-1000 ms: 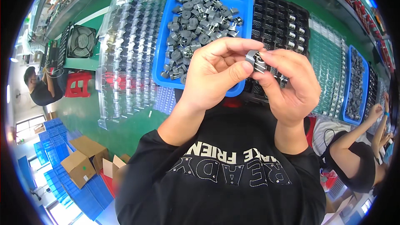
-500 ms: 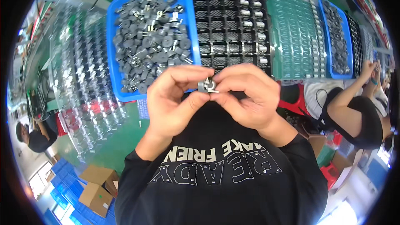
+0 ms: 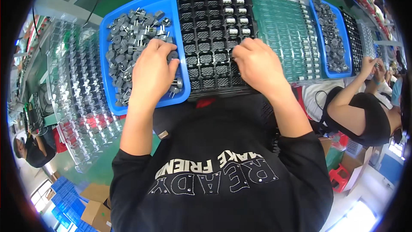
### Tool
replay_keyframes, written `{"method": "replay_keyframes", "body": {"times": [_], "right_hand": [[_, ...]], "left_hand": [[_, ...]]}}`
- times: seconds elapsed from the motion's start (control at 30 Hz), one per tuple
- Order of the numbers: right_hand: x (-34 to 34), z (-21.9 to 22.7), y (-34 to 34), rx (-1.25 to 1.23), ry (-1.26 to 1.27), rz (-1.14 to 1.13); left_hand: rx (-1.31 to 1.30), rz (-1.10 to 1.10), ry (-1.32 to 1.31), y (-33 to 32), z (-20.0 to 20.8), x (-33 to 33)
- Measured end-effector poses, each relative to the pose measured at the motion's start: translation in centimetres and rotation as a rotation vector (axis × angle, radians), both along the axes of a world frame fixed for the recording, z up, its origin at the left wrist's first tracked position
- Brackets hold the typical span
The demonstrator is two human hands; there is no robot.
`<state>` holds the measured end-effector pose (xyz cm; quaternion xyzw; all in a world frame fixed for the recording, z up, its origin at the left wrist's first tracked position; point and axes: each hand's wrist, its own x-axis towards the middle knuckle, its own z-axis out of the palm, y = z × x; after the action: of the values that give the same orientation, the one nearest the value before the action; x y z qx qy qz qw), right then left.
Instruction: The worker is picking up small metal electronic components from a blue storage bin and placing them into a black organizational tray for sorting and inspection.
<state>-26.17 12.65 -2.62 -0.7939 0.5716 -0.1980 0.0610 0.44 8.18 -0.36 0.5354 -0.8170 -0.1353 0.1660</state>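
My left hand (image 3: 153,71) is over a blue bin (image 3: 183,81) heaped with loose grey round parts (image 3: 120,56), many with metal prongs. Its thumb and forefinger curl round one grey round part (image 3: 172,56) at the bin's right side. To the right, my right hand (image 3: 259,66) rests with bent fingers at the pockets of a black tray (image 3: 208,71). Its fingertips are pressed together and point down, hiding whatever is between them. Above that hand, small silver cylinders (image 3: 230,20) sit in two columns of the tray.
Clear plastic trays (image 3: 279,30) lie right of the black tray, with more silver cylinders along one side. Beyond stands a second blue bin (image 3: 312,38). Clear trays (image 3: 81,90) are stacked at left. A co-worker (image 3: 360,107) sits at right. Cardboard boxes (image 3: 96,215) stand at lower left.
My hands were together in front of my chest, holding a small grey and silver piece. They have parted: the left to the bin, the right to the black tray. The whole view has shifted.
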Motion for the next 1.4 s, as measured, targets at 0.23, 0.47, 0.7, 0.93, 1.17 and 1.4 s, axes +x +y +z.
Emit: {"method": "replay_keyframes", "body": {"times": [0.23, 0.47, 0.7, 0.93, 1.17, 1.4], "right_hand": [[-5.4, 2.5, -4.9, 0.164, -0.238, -0.096], [-23.8, -2.9, -18.5, -0.022, 0.078, -0.723], [-32.0, -6.3, -23.4, 0.197, 0.169, -0.776], [-27.6, -5.0, -21.8, 0.038, 0.123, -0.661], [-25.2, -4.1, -20.2, -0.026, 0.125, -0.641], [-23.6, -2.1, -19.8, -0.135, 0.141, -0.503]], "left_hand": [[0.008, 0.104, -0.219, -0.1, -0.1, -0.1], [0.113, 0.178, 0.052, 0.7, 1.0, 0.6], [0.481, 0.148, 1.222, 1.2, 0.1, 2.3], [0.539, 0.114, 1.398, 2.3, -1.4, 4.8], [0.497, 0.122, 1.474, 2.4, -2.4, 6.8], [0.472, 0.162, 1.480, 2.4, 0.0, 4.1]]}}
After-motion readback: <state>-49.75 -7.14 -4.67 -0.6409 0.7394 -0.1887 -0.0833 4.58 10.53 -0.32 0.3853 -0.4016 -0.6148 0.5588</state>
